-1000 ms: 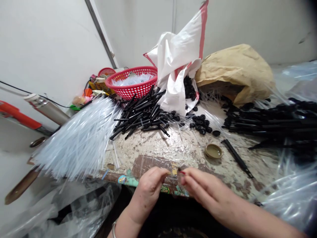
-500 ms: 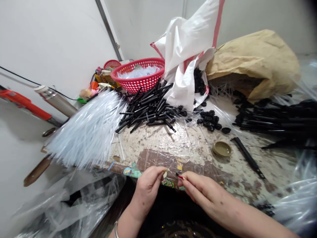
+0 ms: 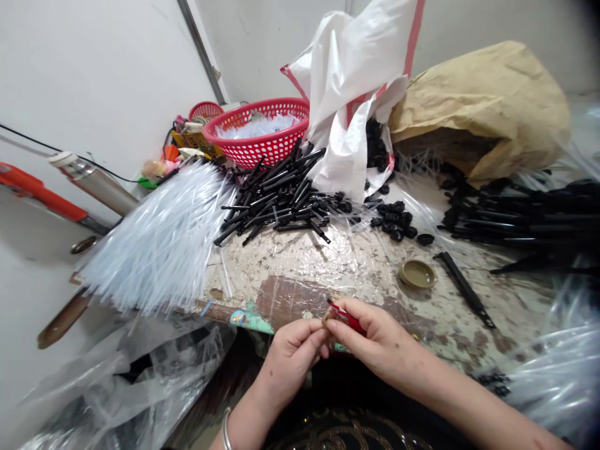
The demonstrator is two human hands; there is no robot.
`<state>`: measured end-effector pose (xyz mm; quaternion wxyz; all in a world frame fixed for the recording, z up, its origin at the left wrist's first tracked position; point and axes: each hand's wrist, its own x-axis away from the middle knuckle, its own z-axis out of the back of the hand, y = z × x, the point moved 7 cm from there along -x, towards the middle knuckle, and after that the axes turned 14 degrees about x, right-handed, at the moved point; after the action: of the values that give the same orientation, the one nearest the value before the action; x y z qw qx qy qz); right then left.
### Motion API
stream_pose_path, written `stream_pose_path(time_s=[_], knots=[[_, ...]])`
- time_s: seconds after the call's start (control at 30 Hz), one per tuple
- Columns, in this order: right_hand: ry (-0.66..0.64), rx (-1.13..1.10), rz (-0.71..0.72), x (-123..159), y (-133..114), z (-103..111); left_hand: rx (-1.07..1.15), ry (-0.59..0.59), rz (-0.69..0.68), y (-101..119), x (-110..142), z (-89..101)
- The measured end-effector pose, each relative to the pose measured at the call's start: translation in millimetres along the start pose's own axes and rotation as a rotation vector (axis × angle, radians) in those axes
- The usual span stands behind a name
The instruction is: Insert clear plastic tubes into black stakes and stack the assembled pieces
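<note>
Both my hands meet at the table's near edge. My right hand (image 3: 375,340) pinches a small red object (image 3: 345,317) between thumb and fingers. My left hand (image 3: 293,353) is closed in a pinch against the tip of that red object; what its fingers hold is too small to name. A fan of clear thin tubes (image 3: 159,240) lies to the left. A pile of black plastic sticks (image 3: 276,203) lies beyond my hands, with several black caps (image 3: 396,224) to its right.
A red basket (image 3: 255,128) of clear tubes stands at the back, beside a white sack (image 3: 356,81) and a brown paper sack (image 3: 482,103). More black sticks (image 3: 525,219) lie right. A small olive lid (image 3: 417,273) and one black stick (image 3: 462,287) rest on the worn tabletop (image 3: 304,269).
My hands have come together, fingertips now touching. A red object now shows in my right hand's pinch. The view shifted slightly.
</note>
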<state>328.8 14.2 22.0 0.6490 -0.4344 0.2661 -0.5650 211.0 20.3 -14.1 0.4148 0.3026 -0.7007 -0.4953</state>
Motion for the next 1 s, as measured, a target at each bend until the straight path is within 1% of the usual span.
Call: stream_pose_path(time_s=[0.13, 0.23, 0.43, 0.6, 0.67, 0.73, 0.8, 0.83, 0.9, 1.0], knots=[[0.021, 0.024, -0.021, 1.2, 4.9, 2.5, 0.11, 0.032, 0.052, -8.8, 0.8, 0.3], [0.038, 0.031, -0.02, 1.5, 6.7, 3.9, 0.145, 0.053, 0.045, -9.2, 1.0, 0.5], [0.041, -0.003, -0.045, 0.6, 8.4, 3.7, 0.153, 0.124, -0.06, -4.9, 1.9, 4.5], [0.031, 0.039, -0.049, 1.8, 7.6, 5.6, 0.096, 0.165, -0.123, 2.2, 2.4, 7.1], [0.018, 0.076, -0.055, 4.7, 7.4, 9.5, 0.067, 0.199, -0.152, 6.6, 2.8, 10.0], [0.055, 0.122, -0.053, 8.3, 7.4, 17.5, 0.039, 0.244, -0.18, 10.4, 3.4, 13.9], [0.115, 0.163, -0.014, 11.7, 5.6, 25.3, -0.004, 0.284, -0.216, 13.8, 4.1, 17.7], [0.123, 0.177, 0.012, 12.9, 4.1, 26.5, -0.036, 0.299, -0.238, 15.4, 4.6, 19.2], [0.071, 0.184, 0.038, 14.4, 1.6, 22.4, -0.109, 0.319, -0.291, 18.6, 5.9, 21.3], [-0.041, 0.138, 0.0, 16.3, -3.3, 11.9, -0.21, 0.336, -0.383, 23.6, 9.1, 22.8]])
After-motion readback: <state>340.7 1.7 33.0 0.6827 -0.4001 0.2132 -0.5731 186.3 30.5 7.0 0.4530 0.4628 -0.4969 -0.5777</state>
